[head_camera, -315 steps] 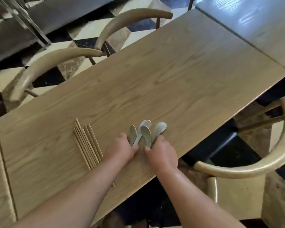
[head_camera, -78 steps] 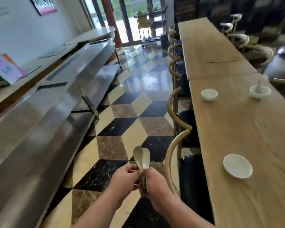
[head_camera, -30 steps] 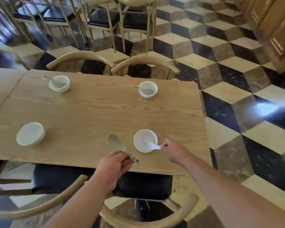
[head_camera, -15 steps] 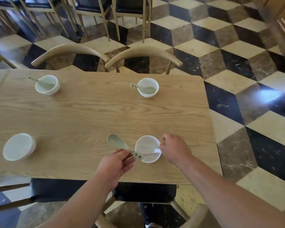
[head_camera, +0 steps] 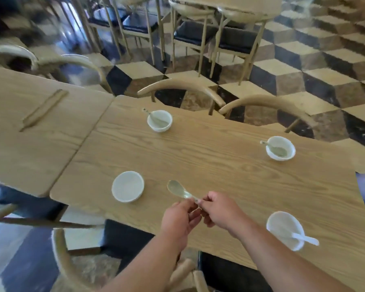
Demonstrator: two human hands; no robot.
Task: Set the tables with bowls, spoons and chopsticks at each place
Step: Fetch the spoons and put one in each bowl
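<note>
Hands are together over the near side of the desk (head_camera: 219,165). Left hand (head_camera: 180,218) and right hand (head_camera: 221,211) both pinch the handle of one green spoon (head_camera: 178,190), fingertips meeting on it. The scoop end points away from the person and to the left, hollow side up. Can't tell whether it touches the desk

Reference is the empty bowl (head_camera: 128,186): white, upright, by the desk's near-left corner
- green spoon: just right of the empty bowl, not touching it
- hands: right of the empty bowl and nearer the person
- far-left bowl (head_camera: 159,121): beyond the empty bowl, slightly right, at the far edge. Far-left spoon (head_camera: 156,120) lies in it, handle over the left rim
- far-right bowl (head_camera: 280,151): well right of the empty bowl and beyond it. Far-right spoon (head_camera: 275,150) lies in it, handle over the left rim
- near-right bowl (head_camera: 282,228): well right of the empty bowl, on the near side, past the right forearm. White spoon (head_camera: 303,239) sits in it, handle sticking out over the right rim
- chopsticks (head_camera: 43,110): a bundle lying flat, beyond and left of the empty bowl, on the adjoining desk (head_camera: 19,148) across the seam
- chair back (head_camera: 181,85): curved wood, beyond the empty bowl past the far edge, over the checkered floor (head_camera: 303,66)
</note>
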